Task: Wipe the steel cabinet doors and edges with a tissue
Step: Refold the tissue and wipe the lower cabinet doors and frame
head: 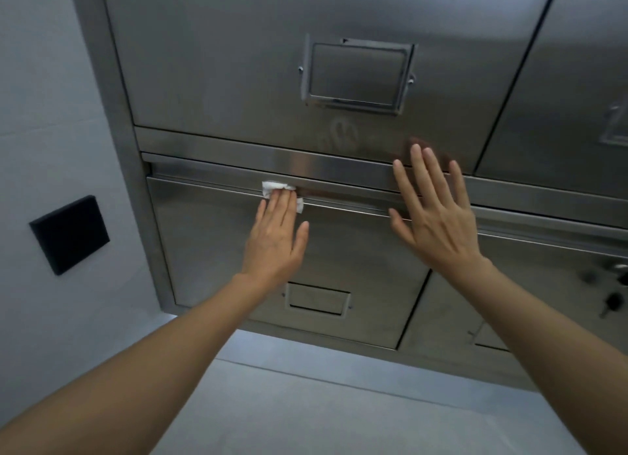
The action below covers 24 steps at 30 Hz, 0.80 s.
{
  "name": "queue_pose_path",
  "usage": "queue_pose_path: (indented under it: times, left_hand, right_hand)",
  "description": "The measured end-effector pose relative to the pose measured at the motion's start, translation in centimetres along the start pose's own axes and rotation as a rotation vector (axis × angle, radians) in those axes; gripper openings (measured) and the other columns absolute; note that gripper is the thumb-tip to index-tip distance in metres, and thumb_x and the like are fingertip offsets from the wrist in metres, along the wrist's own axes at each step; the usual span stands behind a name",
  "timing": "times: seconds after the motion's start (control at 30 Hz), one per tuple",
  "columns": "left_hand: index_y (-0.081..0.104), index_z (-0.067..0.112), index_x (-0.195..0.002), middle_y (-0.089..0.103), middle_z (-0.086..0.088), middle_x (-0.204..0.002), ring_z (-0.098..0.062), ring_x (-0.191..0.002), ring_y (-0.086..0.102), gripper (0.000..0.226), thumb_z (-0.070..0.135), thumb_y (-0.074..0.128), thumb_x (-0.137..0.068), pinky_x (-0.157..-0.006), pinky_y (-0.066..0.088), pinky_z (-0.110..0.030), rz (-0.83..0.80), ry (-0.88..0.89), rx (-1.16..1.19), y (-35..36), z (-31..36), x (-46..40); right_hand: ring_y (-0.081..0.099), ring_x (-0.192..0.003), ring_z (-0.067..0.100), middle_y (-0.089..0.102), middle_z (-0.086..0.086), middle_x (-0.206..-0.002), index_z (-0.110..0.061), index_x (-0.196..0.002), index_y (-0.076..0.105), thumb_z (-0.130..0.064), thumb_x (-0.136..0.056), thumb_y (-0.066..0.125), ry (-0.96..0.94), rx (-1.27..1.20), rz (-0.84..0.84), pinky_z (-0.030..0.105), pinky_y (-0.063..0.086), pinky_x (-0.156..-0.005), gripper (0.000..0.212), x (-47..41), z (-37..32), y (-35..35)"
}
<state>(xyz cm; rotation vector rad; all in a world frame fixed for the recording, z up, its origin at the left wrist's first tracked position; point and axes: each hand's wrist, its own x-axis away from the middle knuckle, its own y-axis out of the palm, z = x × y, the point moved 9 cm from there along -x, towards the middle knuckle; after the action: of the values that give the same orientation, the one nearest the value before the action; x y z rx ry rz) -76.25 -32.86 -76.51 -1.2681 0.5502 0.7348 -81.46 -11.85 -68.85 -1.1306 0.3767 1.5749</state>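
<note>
At the lower door's top edge (238,186) our left hand (275,237) presses the tissue (272,188) with straight fingers; our right hand (438,216) lies flat, holding nothing.

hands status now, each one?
Left hand: open, straight fingers pressing the tissue on the door edge.
Right hand: open, empty.

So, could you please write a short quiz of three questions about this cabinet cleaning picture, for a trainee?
1. True or false: the left hand presses the white crumpled tissue with straight fingers.
2. Where is the tissue? A. on the top edge of the lower steel cabinet door; B. on the black square wall plate; C. on the floor.
3. Fill in: the right hand is open and holds ____.

Key: 1 true; 2 A; 3 nothing.
</note>
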Motion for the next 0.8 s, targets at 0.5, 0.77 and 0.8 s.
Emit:
queue_pose_path:
  times: [0.5, 0.77, 0.8]
  left_hand:
    - [0.044, -0.014, -0.140, 0.043, -0.031, -0.146, -0.044, -0.139, 0.038, 0.063, 0.034, 0.034, -0.099, -0.118, 0.024, -0.050, 0.042, 0.077, -0.144, 5.0, 11.8, 0.3]
    - [0.025, -0.009, -0.150, 0.024, -0.027, -0.158, -0.035, -0.149, 0.019, 0.070, 0.040, 0.028, -0.100, -0.122, 0.015, -0.044, 0.075, -0.085, -0.156, 3.7, 6.7, 1.2]
    - [0.014, -0.006, -0.153, 0.011, -0.022, -0.162, -0.029, -0.152, 0.006, 0.074, 0.045, 0.021, -0.100, -0.124, 0.009, -0.040, 0.039, -0.176, -0.129, 3.0, 4.2, 1.5]
  right_hand:
    - [0.013, -0.152, 0.034, 0.011, 0.021, -0.163, 0.001, -0.155, 0.019, -0.049, -0.101, 0.037, 0.060, 0.058, -0.085, 0.054, 0.014, -0.122, 0.076, 8.8, 11.5, 2.7]
    - [0.009, -0.153, 0.030, 0.010, 0.018, -0.164, -0.001, -0.156, 0.018, -0.050, -0.103, 0.032, 0.035, 0.012, -0.053, 0.051, 0.010, -0.123, 0.074, 9.1, 11.2, 2.8]
    - [0.007, -0.153, 0.030, 0.008, 0.018, -0.164, -0.001, -0.156, 0.017, -0.050, -0.103, 0.033, 0.032, 0.004, -0.049, 0.050, 0.008, -0.124, 0.074, 9.0, 11.0, 3.0]
